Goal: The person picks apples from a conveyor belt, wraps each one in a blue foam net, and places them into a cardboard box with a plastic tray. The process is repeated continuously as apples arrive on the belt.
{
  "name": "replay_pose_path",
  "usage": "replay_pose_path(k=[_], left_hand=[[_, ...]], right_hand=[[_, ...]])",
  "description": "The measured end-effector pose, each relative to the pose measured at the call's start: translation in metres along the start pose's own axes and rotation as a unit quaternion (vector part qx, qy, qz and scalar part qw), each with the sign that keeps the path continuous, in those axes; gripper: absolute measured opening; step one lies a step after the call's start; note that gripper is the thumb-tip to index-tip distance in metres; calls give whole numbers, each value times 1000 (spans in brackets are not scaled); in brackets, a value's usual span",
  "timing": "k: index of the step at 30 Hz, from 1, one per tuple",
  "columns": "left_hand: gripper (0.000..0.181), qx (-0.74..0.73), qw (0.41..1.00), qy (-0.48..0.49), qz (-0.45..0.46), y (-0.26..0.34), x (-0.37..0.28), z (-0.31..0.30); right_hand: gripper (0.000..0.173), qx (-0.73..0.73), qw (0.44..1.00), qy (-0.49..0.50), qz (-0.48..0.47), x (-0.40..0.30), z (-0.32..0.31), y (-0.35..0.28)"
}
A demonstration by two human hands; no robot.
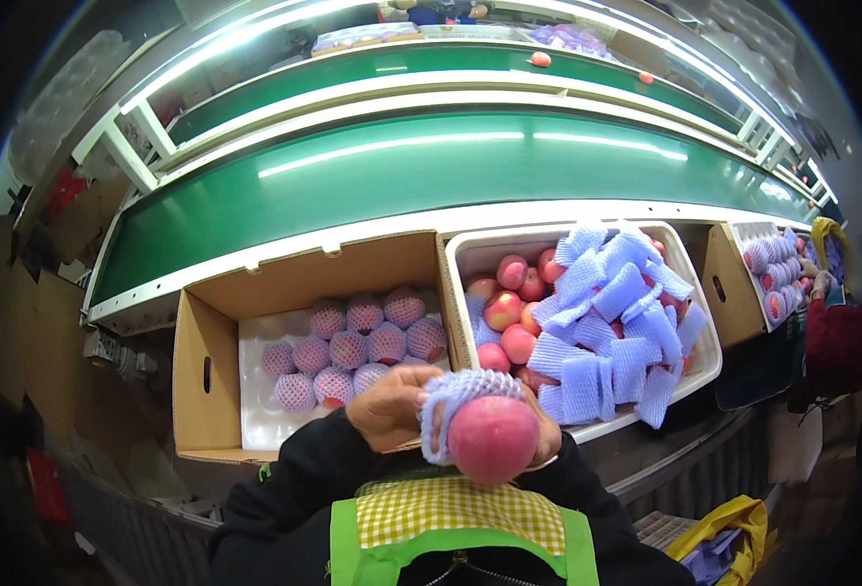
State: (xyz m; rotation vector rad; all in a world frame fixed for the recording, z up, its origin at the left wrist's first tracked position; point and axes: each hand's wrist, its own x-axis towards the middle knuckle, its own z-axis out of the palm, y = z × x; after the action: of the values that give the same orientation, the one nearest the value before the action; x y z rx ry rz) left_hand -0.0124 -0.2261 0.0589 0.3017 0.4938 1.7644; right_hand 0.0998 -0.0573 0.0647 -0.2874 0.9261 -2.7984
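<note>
Close to my chest, my left hand (389,408) grips a lavender foam net sleeve (467,388) by its left side. A red apple (494,439) sits partly inside the sleeve's opening, and my right hand (545,428) holds it from behind and the right, mostly hidden by the fruit. On the left, a cardboard box (314,271) holds a white tray (266,428) with several net-wrapped apples (347,349). To the right, a white plastic crate (705,322) contains bare apples (519,343) under a heap of flat foam net sleeves (621,293).
A green conveyor belt (402,165) runs beyond the box and crate, with another belt (460,62) behind it carrying a few apples. At the far right, a co-worker (834,337) handles fruit beside another box (731,293). A yellow bag (749,520) lies low on the right.
</note>
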Motion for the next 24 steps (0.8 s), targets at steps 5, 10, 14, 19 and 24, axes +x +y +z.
replay_pose_path(k=[5,10,14,19,24], left_hand=[[11,513,805,205,216,40,-28,33],[23,776,481,127,387,21,-29,25],[27,766,521,142,348,5,-40,2],[37,395,834,270,274,16,-62,-9],[21,702,634,184,267,53,-53,4]], right_hand=[[77,-187,969,150,-57,36,2,11],[69,-331,904,246,-111,71,22,24],[77,-526,797,232,-188,75,9,39],[76,-612,726,191,-250,79,9,41],[77,-668,695,90,-251,83,8,41]])
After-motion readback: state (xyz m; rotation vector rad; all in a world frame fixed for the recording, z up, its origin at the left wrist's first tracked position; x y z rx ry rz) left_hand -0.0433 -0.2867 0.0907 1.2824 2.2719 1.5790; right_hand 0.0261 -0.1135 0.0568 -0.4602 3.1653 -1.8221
